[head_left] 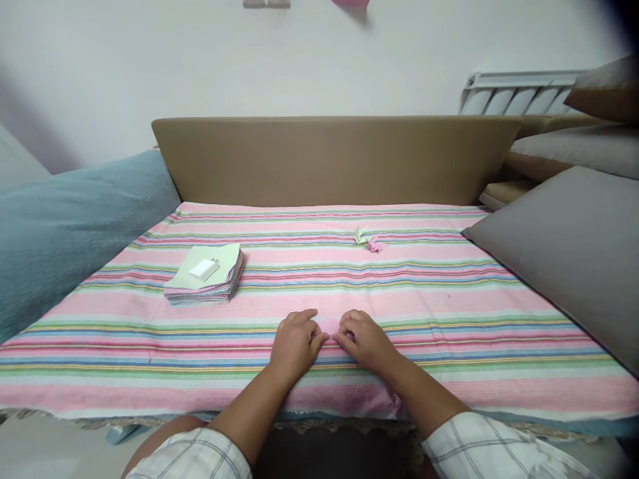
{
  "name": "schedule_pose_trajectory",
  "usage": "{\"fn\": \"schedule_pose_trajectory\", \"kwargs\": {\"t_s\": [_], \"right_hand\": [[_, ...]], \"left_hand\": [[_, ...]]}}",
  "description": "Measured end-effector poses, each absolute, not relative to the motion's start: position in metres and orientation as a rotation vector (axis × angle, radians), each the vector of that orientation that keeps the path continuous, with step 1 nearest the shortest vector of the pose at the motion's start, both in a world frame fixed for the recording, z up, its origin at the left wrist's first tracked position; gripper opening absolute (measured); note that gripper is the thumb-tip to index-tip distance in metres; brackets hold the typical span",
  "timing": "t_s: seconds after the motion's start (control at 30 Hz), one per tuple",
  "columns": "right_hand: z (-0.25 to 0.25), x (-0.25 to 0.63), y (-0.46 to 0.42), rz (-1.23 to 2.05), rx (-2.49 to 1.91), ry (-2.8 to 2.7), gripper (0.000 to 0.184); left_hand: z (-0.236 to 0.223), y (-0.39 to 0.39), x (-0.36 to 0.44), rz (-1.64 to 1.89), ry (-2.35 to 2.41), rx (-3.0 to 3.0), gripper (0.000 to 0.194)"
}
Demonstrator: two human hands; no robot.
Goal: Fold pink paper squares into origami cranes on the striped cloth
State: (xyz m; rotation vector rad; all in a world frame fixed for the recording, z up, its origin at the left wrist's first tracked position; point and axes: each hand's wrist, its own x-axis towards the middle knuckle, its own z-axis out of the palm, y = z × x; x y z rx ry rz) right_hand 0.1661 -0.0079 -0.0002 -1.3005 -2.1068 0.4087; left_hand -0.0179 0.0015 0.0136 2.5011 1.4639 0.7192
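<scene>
A small pink piece of paper [329, 325] lies low over the striped cloth, between my two hands. My left hand [298, 338] pinches its left side between thumb and curled fingers. On the opposite side my right hand [363, 338] grips the paper the same way, thumb toward the other thumb. Most of the paper's edges are hidden behind my fingers, so its folds cannot be made out. Farther back sit two small folded paper figures, one pale green [359, 235] and one pink [376, 244], side by side.
To the left stands a stack of coloured paper sheets [204, 286] with a white charger plug [204, 269] on top. The striped cloth [299, 266] covers the seat. A blue cushion [84, 206] borders the left, grey pillows [574, 246] the right, a brown backrest [334, 159] the back.
</scene>
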Motion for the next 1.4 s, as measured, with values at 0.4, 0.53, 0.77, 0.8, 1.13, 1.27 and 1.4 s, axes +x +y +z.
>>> {"fn": "schedule_pose_trajectory", "kwargs": {"t_s": [0.4,0.53,0.77,0.8,1.13,1.27,1.4], "right_hand": [[-0.002,0.162,-0.003,0.396,-1.382,-2.098,0.016],[-0.002,0.161,-0.001,0.407,-1.412,-2.108,0.016],[0.001,0.160,-0.002,0.412,-1.448,-2.111,0.015],[0.001,0.160,-0.002,0.409,-1.455,-2.108,0.015],[0.000,0.162,-0.001,0.458,-1.439,-2.080,0.006],[0.000,0.168,0.000,0.550,-1.388,-2.071,0.007],[0.000,0.171,0.001,0.616,-1.338,-2.062,0.010]], "left_hand": [[0.012,0.003,-0.014,0.631,1.526,2.517,0.017],[0.012,0.004,-0.013,0.611,1.535,2.522,0.016],[0.014,0.005,-0.012,0.541,1.561,2.498,0.015],[0.014,0.005,-0.012,0.531,1.566,2.495,0.015],[0.016,0.003,-0.010,0.540,1.592,2.463,0.010],[0.016,0.005,-0.012,0.606,1.566,2.364,0.011],[0.012,0.009,-0.015,0.639,1.507,2.314,0.006]]}}
